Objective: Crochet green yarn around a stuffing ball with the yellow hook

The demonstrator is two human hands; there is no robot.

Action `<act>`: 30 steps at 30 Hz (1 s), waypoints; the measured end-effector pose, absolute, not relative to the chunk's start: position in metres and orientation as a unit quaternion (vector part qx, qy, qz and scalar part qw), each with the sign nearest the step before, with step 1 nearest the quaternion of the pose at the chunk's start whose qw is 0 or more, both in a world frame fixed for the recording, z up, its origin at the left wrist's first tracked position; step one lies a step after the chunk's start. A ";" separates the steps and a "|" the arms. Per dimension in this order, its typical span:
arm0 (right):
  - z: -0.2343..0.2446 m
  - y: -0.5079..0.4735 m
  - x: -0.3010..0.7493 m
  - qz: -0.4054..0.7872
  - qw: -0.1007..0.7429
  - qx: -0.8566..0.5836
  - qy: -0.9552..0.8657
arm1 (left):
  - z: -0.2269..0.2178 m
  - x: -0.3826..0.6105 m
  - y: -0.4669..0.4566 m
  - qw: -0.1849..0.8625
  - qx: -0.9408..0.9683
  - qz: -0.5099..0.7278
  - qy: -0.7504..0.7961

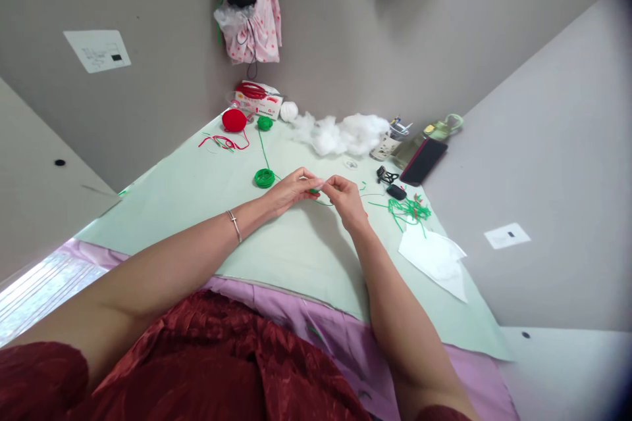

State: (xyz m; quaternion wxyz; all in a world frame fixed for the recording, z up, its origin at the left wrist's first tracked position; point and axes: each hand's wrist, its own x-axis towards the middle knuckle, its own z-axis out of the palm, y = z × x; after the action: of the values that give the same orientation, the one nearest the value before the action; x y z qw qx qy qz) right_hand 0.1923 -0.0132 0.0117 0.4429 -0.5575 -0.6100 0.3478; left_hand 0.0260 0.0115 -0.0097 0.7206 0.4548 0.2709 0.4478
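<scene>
Dark red garment [197,368], mottled pattern, gathered folds; short sleeves [42,378] match. Thin silver bracelet [234,226], cross-shaped detail, left wrist [253,213].

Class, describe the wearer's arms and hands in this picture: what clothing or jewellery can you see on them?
The left hand and right hand are ungloved, and both forearms are uncovered. A thin, silver-coloured bangle with a small crosswise detail circles the left wrist. The left sleeve is short and dark red with a mottled pattern; only an edge of the matching right sleeve shows.
</scene>
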 end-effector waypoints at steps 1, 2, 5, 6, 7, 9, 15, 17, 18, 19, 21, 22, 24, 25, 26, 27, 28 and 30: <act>0.013 -0.013 0.192 0.350 0.446 -0.558 -0.606 | -0.009 0.026 0.011 0.722 0.458 0.444 0.267; 0.015 -0.014 0.192 0.352 0.448 -0.557 -0.604 | -0.008 0.025 0.011 0.722 0.460 0.444 0.267; 0.020 -0.019 0.190 0.361 0.446 -0.547 -0.610 | -0.008 0.026 0.012 0.706 0.464 0.456 0.278; 0.022 -0.021 0.188 0.365 0.442 -0.542 -0.615 | -0.009 0.027 0.013 0.698 0.467 0.463 0.284; 0.023 -0.023 0.186 0.370 0.439 -0.537 -0.618 | -0.009 0.028 0.014 0.688 0.471 0.469 0.291; 0.024 -0.026 0.181 0.379 0.437 -0.531 -0.620 | -0.010 0.030 0.016 0.663 0.482 0.486 0.303; 0.016 -0.023 0.171 0.416 0.459 -0.530 -0.579 | -0.011 0.033 0.015 0.599 0.493 0.539 0.328; 0.012 -0.020 0.172 0.419 0.460 -0.535 -0.572 | -0.012 0.033 0.013 0.592 0.490 0.546 0.332; 0.010 -0.019 0.173 0.416 0.461 -0.538 -0.570 | -0.013 0.033 0.012 0.592 0.490 0.546 0.333; 0.008 -0.018 0.174 0.409 0.463 -0.543 -0.569 | -0.014 0.033 0.011 0.593 0.490 0.544 0.334; 0.005 -0.016 0.176 0.388 0.468 -0.554 -0.569 | -0.015 0.033 0.010 0.601 0.491 0.535 0.333; 0.004 -0.015 0.177 0.375 0.470 -0.559 -0.570 | -0.016 0.033 0.010 0.607 0.490 0.530 0.332; 0.003 -0.014 0.180 0.349 0.474 -0.566 -0.577 | -0.016 0.032 0.010 0.623 0.488 0.517 0.326; 0.003 -0.014 0.181 0.336 0.475 -0.568 -0.582 | -0.015 0.032 0.010 0.634 0.487 0.509 0.319; 0.005 -0.014 0.182 0.323 0.476 -0.569 -0.588 | -0.014 0.032 0.010 0.646 0.485 0.500 0.311; 0.006 -0.014 0.184 0.312 0.475 -0.567 -0.596 | -0.013 0.031 0.010 0.658 0.484 0.493 0.302; 0.009 -0.016 0.185 0.302 0.473 -0.565 -0.605 | -0.012 0.031 0.010 0.667 0.482 0.487 0.293; 0.015 -0.019 0.185 0.290 0.462 -0.556 -0.627 | -0.010 0.030 0.011 0.679 0.478 0.481 0.283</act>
State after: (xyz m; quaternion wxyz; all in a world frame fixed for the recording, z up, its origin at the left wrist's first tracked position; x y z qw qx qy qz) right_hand 0.1854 -0.0193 0.0147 0.4620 -0.5557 -0.6273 0.2901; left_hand 0.0300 0.0108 -0.0105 0.6786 0.4776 0.2834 0.4808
